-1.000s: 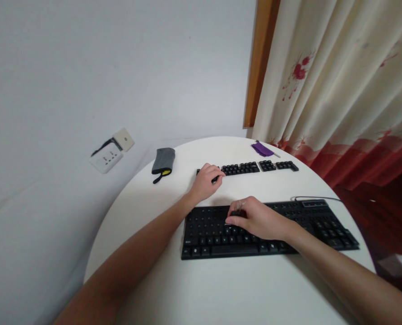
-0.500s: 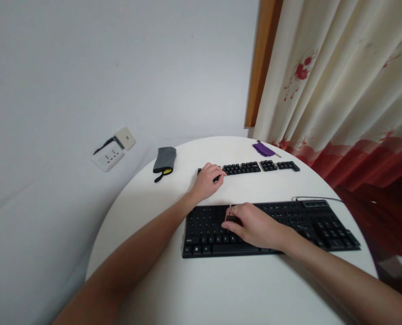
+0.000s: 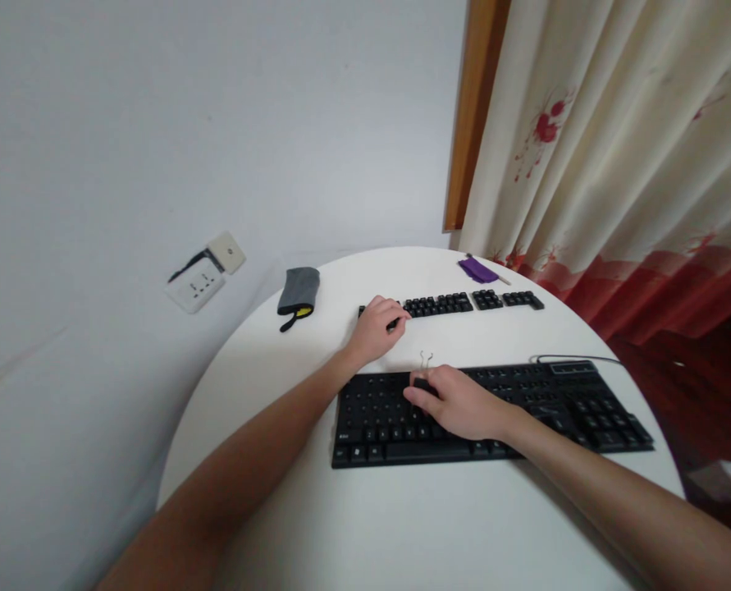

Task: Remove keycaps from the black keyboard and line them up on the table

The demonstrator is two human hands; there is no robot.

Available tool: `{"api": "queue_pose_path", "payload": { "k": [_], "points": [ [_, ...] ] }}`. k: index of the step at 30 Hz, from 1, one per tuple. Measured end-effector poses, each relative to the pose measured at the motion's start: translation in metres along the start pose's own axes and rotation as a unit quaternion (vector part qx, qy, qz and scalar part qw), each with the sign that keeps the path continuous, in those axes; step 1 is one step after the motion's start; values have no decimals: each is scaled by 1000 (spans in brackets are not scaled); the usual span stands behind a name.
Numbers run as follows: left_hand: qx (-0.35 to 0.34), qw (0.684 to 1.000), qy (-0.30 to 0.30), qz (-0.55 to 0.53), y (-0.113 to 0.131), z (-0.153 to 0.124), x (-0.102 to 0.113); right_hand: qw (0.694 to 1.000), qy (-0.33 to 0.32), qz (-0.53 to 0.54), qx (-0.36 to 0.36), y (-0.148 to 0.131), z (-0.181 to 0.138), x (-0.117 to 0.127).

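Observation:
My right hand (image 3: 457, 402) is closed around a keycap puller (image 3: 425, 361), whose two thin wire prongs point up and away from me. It hovers over the left half of a black keyboard (image 3: 439, 451). Much of that left half has bare switches without caps, while the lower rows still carry keycaps. My left hand (image 3: 377, 327) rests at the left end of a row of loose black keycaps (image 3: 439, 304). Its fingers are curled together over a small black piece, which looks like a keycap (image 3: 393, 324) and is mostly hidden.
The round white table (image 3: 267, 484) stands against the wall. A grey pouch (image 3: 300, 289) with yellow lining lies at the back left, and a purple cloth item (image 3: 479, 270) with a thin stick at the back right. The keyboard's cable (image 3: 577, 358) runs off to the right.
My right hand has turned and lifted slightly, so the puller's wire prongs now point up instead of being largely hidden by the fingers. My left hand has stayed in place.

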State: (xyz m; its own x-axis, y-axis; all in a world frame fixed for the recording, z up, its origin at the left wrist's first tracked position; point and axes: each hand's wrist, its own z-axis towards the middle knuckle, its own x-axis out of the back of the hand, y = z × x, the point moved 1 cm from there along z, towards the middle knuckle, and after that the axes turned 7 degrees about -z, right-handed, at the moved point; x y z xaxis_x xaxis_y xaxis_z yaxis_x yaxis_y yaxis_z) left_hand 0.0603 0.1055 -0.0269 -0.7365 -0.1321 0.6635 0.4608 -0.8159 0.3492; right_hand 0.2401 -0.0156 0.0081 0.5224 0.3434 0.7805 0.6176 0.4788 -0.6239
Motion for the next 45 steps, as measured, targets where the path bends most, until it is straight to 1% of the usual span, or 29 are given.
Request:
{"api": "queue_pose_path", "payload": {
  "k": [2, 4, 7, 10, 12, 14, 16, 18, 20, 22, 24, 27, 29, 31, 33, 35, 38, 41, 43, 45],
  "points": [
    [4, 1000, -1, -1, 1, 0, 0, 1000, 7, 14, -23, 0, 0, -3],
    [6, 1000, -2, 0, 2, 0, 0, 998, 27, 33, -53, 2, 1, -7],
    [4, 1000, -2, 1, 2, 0, 0, 992, 50, 87, -83, 10, 5, -14],
    [2, 1000, 1, -1, 2, 0, 0, 984, 51, 151, -81, 18, 9, -14],
    [4, 1000, 3, -6, 3, 2, 2, 979, 74, 175, -77, 23, 10, -7],
    [10, 1000, 4, -20, 6, 5, 5, 973, 117, 183, -74, 28, 10, 4],
    [28, 998, -6, -54, 13, 11, 9, 966, 178, 174, -73, 34, 10, 17],
    [67, 991, -35, -113, 24, 17, 11, 955, 243, 155, -72, 39, 9, 29],
    [124, 968, -82, -202, 38, 21, 9, 947, 283, 138, -67, 43, 7, 36],
    [145, 942, -136, -271, 50, 22, 5, 947, 293, 118, -61, 45, 6, 40],
    [149, 930, -150, -300, 59, 20, -1, 952, 290, 82, -58, 45, 5, 41],
    [158, 927, -126, -317, 61, 16, -8, 956, 286, 27, -53, 44, 5, 40],
    [165, 923, -110, -330, 59, 14, -10, 958, 284, 12, -47, 45, 5, 39],
    [170, 917, -100, -345, 55, 12, -12, 957, 284, 15, -48, 47, 7, 38],
    [173, 914, -91, -356, 53, 12, -13, 957, 280, 48, -65, 49, 9, 36],
    [167, 918, -80, -350, 53, 12, -13, 955, 265, 106, -85, 52, 12, 33],
    [131, 945, -75, -290, 56, 12, -12, 943, 261, 176, -105, 55, 15, 29],
    [52, 977, -101, -180, 61, 10, -11, 932, 274, 207, -117, 56, 15, 26],
    [-5, 986, -123, -115, 64, 9, -9, 929, 278, 211, -124, 56, 15, 25],
    [-45, 987, -146, -60, 66, 9, -8, 929, 279, 207, -125, 57, 14, 25]
  ]
}}
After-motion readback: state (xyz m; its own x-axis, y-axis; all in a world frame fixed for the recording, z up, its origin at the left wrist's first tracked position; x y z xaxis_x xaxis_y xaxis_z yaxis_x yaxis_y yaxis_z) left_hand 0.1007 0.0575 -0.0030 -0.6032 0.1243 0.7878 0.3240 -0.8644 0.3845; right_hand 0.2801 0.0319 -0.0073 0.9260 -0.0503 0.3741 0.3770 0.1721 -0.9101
